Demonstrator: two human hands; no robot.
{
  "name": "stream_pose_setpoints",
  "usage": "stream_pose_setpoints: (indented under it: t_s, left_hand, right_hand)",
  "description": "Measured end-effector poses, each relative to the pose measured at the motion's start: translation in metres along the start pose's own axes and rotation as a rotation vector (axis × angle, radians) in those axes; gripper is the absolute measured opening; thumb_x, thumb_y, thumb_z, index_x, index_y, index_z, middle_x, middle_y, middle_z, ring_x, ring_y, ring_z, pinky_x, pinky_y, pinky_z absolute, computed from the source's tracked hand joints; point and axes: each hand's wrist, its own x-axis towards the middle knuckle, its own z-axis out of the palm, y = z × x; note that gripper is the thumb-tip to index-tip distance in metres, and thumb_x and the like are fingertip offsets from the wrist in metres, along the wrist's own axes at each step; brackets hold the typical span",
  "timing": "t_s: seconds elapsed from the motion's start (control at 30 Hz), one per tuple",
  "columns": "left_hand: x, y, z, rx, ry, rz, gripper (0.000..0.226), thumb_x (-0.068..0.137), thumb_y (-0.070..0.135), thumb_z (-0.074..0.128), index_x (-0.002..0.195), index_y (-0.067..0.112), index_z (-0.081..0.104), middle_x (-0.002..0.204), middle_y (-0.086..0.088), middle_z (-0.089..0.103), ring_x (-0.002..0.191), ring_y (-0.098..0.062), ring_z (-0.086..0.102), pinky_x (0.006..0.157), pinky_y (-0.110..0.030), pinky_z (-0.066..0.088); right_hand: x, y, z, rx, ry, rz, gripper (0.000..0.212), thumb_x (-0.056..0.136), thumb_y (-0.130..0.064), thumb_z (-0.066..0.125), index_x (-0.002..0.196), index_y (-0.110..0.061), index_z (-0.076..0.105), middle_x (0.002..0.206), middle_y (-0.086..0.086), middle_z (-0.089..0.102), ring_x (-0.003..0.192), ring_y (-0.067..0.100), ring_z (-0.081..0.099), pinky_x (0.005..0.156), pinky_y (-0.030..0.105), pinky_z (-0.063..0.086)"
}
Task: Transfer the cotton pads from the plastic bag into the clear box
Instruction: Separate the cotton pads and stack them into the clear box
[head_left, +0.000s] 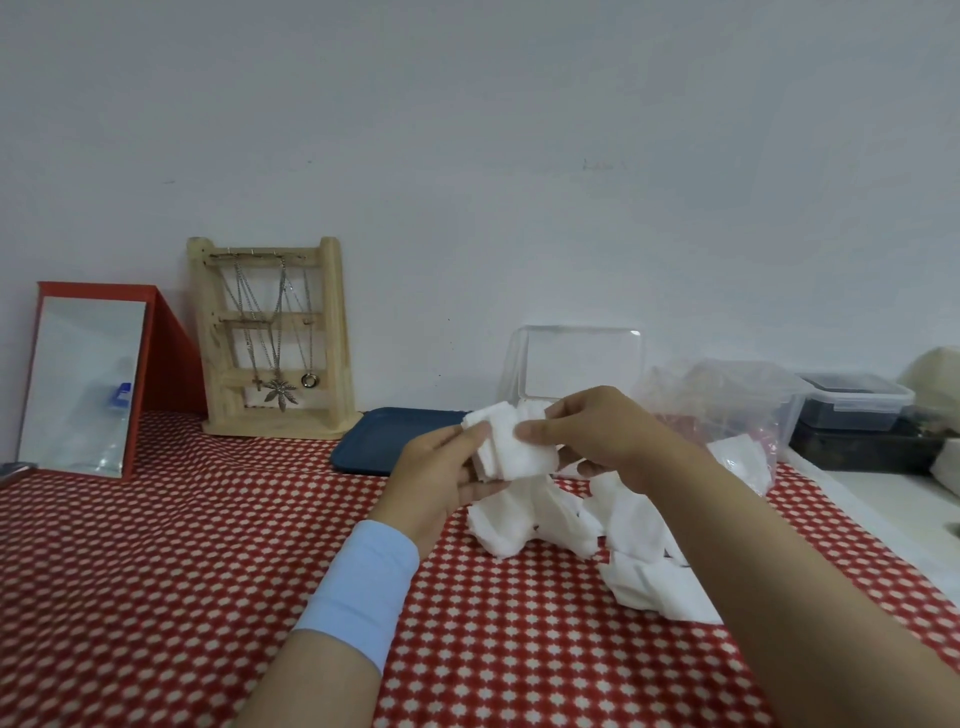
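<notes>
Both hands hold a stack of white square cotton pads (511, 447) above the table, just in front of the clear box. My left hand (441, 473) grips the stack from the left and below. My right hand (597, 431) pinches it from the right, thumb on the front pad. More loose cotton pads (524, 525) lie in a heap on the red patterned cloth below and to the right. The clear box (576, 364) stands behind my hands with its lid raised. The crumpled plastic bag (727, 410) lies to its right with some pads in it.
A dark blue tray (395, 441) lies left of the box. A wooden jewellery stand (275, 338) with necklaces and a red-framed mirror (88, 379) stand at the back left. Stacked lidded containers (857, 415) sit at the right, beyond the cloth's edge.
</notes>
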Motion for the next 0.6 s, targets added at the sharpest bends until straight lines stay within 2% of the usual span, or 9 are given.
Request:
stream_pose_setpoints:
  t_s: [0.1,0.2,0.37,0.5,0.6]
  left_hand:
    - [0.003,-0.002,-0.004,-0.021,0.058,-0.020,0.013,0.101,0.017,0.061,0.104,0.009,0.070,0.098,-0.012,0.079,0.092,-0.026,0.077,0.074,-0.034,0.063]
    - [0.004,-0.003,-0.008,0.014,0.091,-0.026,0.010,0.100,0.017,0.063,0.102,0.011,0.070,0.100,-0.011,0.079,0.092,-0.025,0.077,0.074,-0.034,0.062]
    - [0.001,-0.001,-0.005,0.035,0.009,-0.043,0.018,0.100,0.016,0.062,0.111,0.004,0.071,0.102,-0.013,0.078,0.095,-0.026,0.077,0.072,-0.032,0.062]
    - [-0.002,0.002,0.000,-0.002,-0.035,-0.058,0.024,0.102,0.017,0.057,0.115,0.001,0.069,0.105,-0.017,0.077,0.096,-0.027,0.076,0.070,-0.031,0.062]
    - [-0.001,0.004,0.002,-0.032,-0.029,-0.092,0.029,0.102,0.023,0.056,0.117,0.000,0.067,0.102,-0.018,0.077,0.094,-0.027,0.077,0.071,-0.034,0.064]
  right_hand:
    - [0.000,-0.001,0.000,0.001,0.042,-0.049,0.021,0.081,-0.025,0.084,0.084,-0.010,0.070,0.076,0.000,0.073,0.058,0.009,0.067,0.053,0.023,0.048]
    - [-0.001,-0.003,-0.008,0.047,0.063,-0.144,0.019,0.083,-0.023,0.082,0.087,-0.007,0.072,0.073,0.000,0.073,0.055,0.007,0.064,0.052,0.023,0.047]
    - [-0.005,-0.006,0.001,0.028,-0.046,-0.205,0.014,0.083,-0.021,0.083,0.082,-0.011,0.073,0.065,-0.005,0.070,0.051,0.005,0.059,0.049,0.021,0.045]
    - [-0.003,-0.003,0.012,-0.015,0.020,-0.216,0.016,0.081,-0.020,0.084,0.084,-0.008,0.073,0.072,0.001,0.073,0.053,0.006,0.064,0.046,0.018,0.045]
    - [-0.002,-0.002,0.012,-0.062,0.028,-0.223,0.016,0.080,-0.018,0.085,0.084,-0.009,0.072,0.071,-0.001,0.073,0.051,0.005,0.064,0.045,0.013,0.044]
